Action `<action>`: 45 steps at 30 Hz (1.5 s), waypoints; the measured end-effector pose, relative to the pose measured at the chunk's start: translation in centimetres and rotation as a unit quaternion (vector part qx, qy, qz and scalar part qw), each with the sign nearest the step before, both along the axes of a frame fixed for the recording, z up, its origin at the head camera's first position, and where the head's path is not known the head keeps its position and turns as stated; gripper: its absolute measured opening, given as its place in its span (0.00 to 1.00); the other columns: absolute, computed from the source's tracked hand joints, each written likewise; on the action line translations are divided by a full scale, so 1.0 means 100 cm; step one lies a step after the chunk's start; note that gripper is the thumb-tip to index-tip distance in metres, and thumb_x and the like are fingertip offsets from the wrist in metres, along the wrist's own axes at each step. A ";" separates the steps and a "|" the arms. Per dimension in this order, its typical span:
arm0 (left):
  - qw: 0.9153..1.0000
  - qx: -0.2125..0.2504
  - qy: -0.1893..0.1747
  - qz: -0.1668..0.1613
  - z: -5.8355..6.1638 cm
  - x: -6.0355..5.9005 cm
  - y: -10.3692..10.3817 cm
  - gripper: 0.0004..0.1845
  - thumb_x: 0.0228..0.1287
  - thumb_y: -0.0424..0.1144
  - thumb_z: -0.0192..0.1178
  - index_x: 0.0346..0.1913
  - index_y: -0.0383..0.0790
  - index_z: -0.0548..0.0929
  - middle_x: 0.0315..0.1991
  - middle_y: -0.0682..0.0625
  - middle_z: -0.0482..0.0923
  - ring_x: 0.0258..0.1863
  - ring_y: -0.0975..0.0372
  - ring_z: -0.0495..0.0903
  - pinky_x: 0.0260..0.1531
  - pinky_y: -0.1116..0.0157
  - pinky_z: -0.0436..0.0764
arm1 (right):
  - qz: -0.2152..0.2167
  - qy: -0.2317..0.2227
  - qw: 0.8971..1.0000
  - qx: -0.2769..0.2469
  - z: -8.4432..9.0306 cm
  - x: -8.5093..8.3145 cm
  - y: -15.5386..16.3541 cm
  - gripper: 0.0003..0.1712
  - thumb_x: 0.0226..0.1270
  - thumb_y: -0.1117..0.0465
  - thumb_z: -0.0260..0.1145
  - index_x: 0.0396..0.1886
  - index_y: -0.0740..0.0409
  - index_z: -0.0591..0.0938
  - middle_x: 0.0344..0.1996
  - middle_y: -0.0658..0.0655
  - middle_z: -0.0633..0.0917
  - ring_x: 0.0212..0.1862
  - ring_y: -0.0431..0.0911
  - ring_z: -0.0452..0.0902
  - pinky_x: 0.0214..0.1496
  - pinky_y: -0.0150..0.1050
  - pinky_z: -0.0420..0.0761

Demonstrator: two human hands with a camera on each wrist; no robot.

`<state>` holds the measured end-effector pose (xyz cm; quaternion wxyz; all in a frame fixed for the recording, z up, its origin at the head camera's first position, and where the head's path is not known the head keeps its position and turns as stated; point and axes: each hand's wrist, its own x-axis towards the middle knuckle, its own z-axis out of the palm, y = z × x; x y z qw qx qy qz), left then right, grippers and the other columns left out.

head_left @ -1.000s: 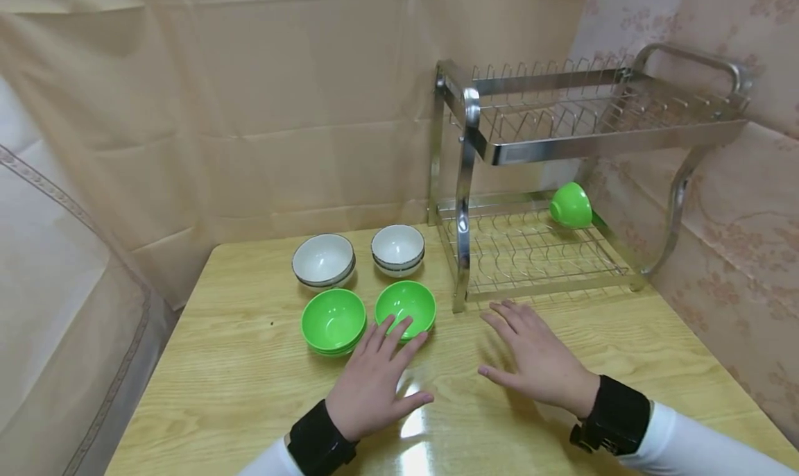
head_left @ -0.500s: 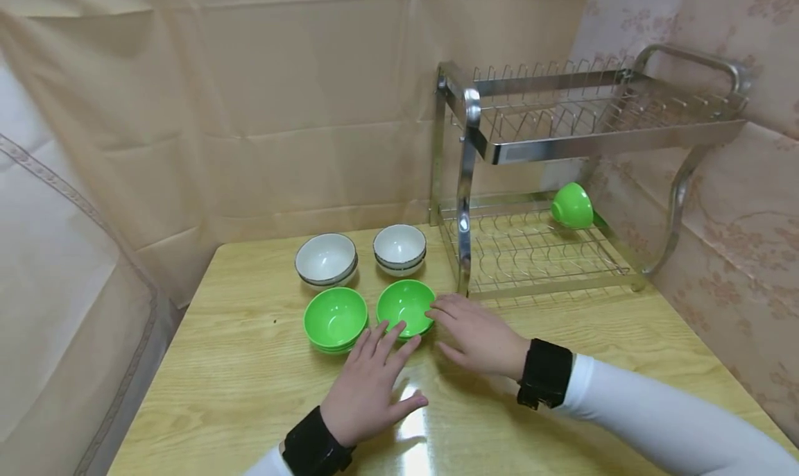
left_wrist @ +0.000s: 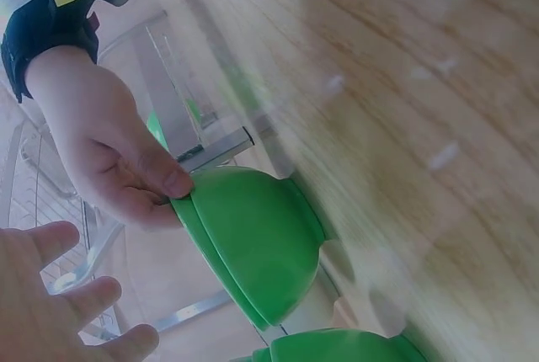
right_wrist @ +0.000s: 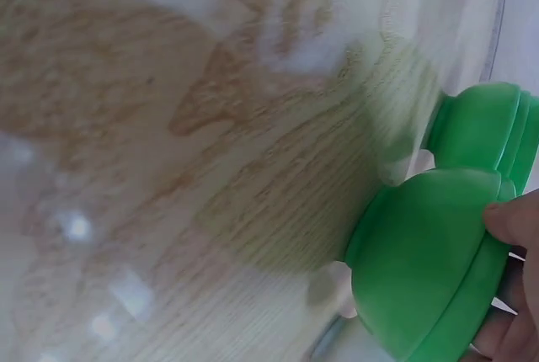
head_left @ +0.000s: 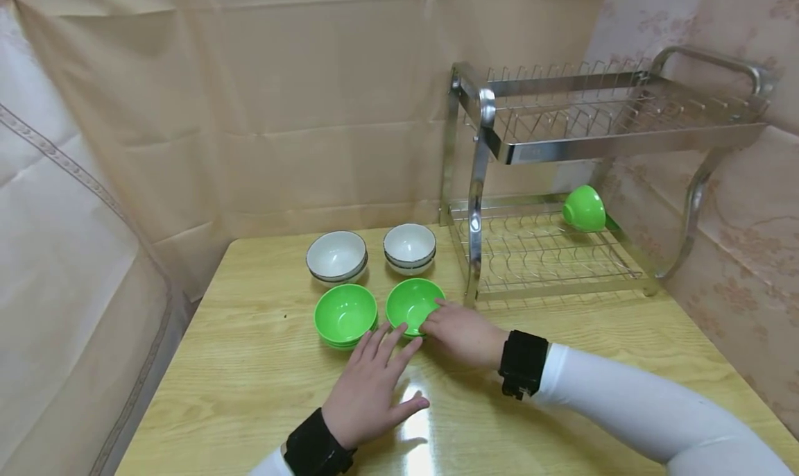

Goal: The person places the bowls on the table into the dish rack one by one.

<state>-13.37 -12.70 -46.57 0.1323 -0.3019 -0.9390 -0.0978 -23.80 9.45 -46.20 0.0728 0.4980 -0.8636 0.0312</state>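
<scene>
**Fingers pinch the green bowl's rim**

Fingertips (left_wrist: 173,183) of the right hand (head_left: 463,334) clamp the rim of the round green plastic bowl (head_left: 412,304), just left of the steel two-tier dish rack (head_left: 477,205). The left hand (head_left: 368,386) rests flat, fingers spread, before it. Grasping looks under way; lifting clear seems next.

Bare wooden tabletop (head_left: 250,393) lies open along the near and left edges. Toward the far edge, two white ceramic bowls (head_left: 337,257) and two green plastic bowl stacks (head_left: 345,315) crowd together with narrow gaps. The steel two-tier dish rack (head_left: 599,143) blocks the far right corner; its front post (head_left: 476,205) stands just beside the right green stack (head_left: 410,304). A green bowl (head_left: 585,209) sits at the lower tier's back.
</scene>
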 end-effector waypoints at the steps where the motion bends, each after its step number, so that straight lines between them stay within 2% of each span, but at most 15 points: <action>1: 1.000 0.001 -0.002 0.000 0.000 0.000 0.000 0.44 0.61 0.70 0.56 0.75 0.52 0.64 0.75 0.47 0.58 0.75 0.47 0.54 0.71 0.46 0.55 | -0.001 -0.006 1.000 -0.007 0.000 0.000 0.000 0.13 0.70 0.62 0.65 0.52 0.52 0.84 0.50 0.51 0.86 0.59 0.47 0.78 0.71 0.54 0.65; 11: 1.000 0.000 -0.003 0.001 0.001 0.000 0.003 0.44 0.60 0.71 0.56 0.75 0.52 0.64 0.75 0.47 0.58 0.75 0.47 0.53 0.72 0.45 0.55 | -0.028 -0.005 0.999 -0.024 0.004 0.003 0.002 0.04 0.72 0.59 0.62 0.42 0.49 0.82 0.40 0.46 0.86 0.52 0.43 0.80 0.70 0.48 0.67; 16: 1.000 0.002 -0.002 -0.002 0.001 -0.002 0.004 0.44 0.61 0.71 0.56 0.75 0.51 0.64 0.75 0.47 0.58 0.75 0.46 0.54 0.71 0.45 0.55 | -0.033 -0.015 0.999 -0.038 0.004 0.003 0.004 0.06 0.72 0.60 0.62 0.44 0.48 0.82 0.42 0.46 0.86 0.54 0.44 0.80 0.71 0.47 0.66; 28: 1.000 0.001 0.004 -0.005 0.003 -0.002 0.006 0.44 0.61 0.71 0.55 0.75 0.51 0.63 0.75 0.46 0.58 0.75 0.46 0.54 0.72 0.46 0.55 | -0.020 -0.004 0.998 -0.055 0.010 0.007 0.007 0.09 0.69 0.62 0.65 0.46 0.47 0.83 0.45 0.44 0.86 0.56 0.43 0.79 0.71 0.47 0.66; 32: 1.000 -0.007 0.001 -0.002 0.005 -0.001 0.007 0.45 0.63 0.73 0.50 0.76 0.52 0.62 0.76 0.47 0.57 0.75 0.48 0.53 0.72 0.47 0.53 | -0.011 0.002 0.999 -0.051 0.014 0.011 0.008 0.12 0.67 0.64 0.66 0.48 0.49 0.83 0.47 0.46 0.86 0.58 0.45 0.78 0.72 0.47 0.65; 37: 1.000 -0.001 0.006 -0.006 0.007 -0.001 0.010 0.45 0.62 0.72 0.53 0.76 0.51 0.62 0.76 0.47 0.56 0.75 0.48 0.54 0.72 0.46 0.54 | -0.009 0.001 0.998 -0.064 0.023 0.016 0.018 0.13 0.69 0.66 0.64 0.51 0.50 0.83 0.50 0.48 0.86 0.60 0.46 0.77 0.72 0.48 0.65; 39: 1.000 0.000 0.007 -0.007 0.007 -0.001 0.011 0.45 0.62 0.72 0.53 0.76 0.51 0.62 0.77 0.47 0.56 0.75 0.48 0.54 0.72 0.46 0.54 | -0.010 0.003 0.997 -0.074 0.025 0.018 0.024 0.11 0.70 0.66 0.63 0.49 0.50 0.83 0.48 0.47 0.86 0.59 0.44 0.78 0.72 0.47 0.65; 44: 1.000 -0.010 0.006 -0.007 0.008 -0.001 0.013 0.45 0.64 0.76 0.43 0.77 0.52 0.61 0.77 0.47 0.55 0.75 0.48 0.53 0.72 0.46 0.55 | -0.007 0.024 0.994 -0.103 0.031 0.027 0.044 0.06 0.69 0.65 0.64 0.43 0.52 0.82 0.40 0.45 0.85 0.53 0.43 0.79 0.71 0.48 0.67; 45: 1.000 -0.008 0.005 -0.008 0.008 -0.001 0.014 0.45 0.63 0.75 0.44 0.77 0.52 0.61 0.77 0.46 0.54 0.76 0.48 0.52 0.72 0.46 0.54 | -0.008 0.029 0.994 -0.107 0.032 0.029 0.049 0.06 0.69 0.65 0.64 0.42 0.52 0.82 0.39 0.45 0.85 0.52 0.43 0.79 0.70 0.48 0.68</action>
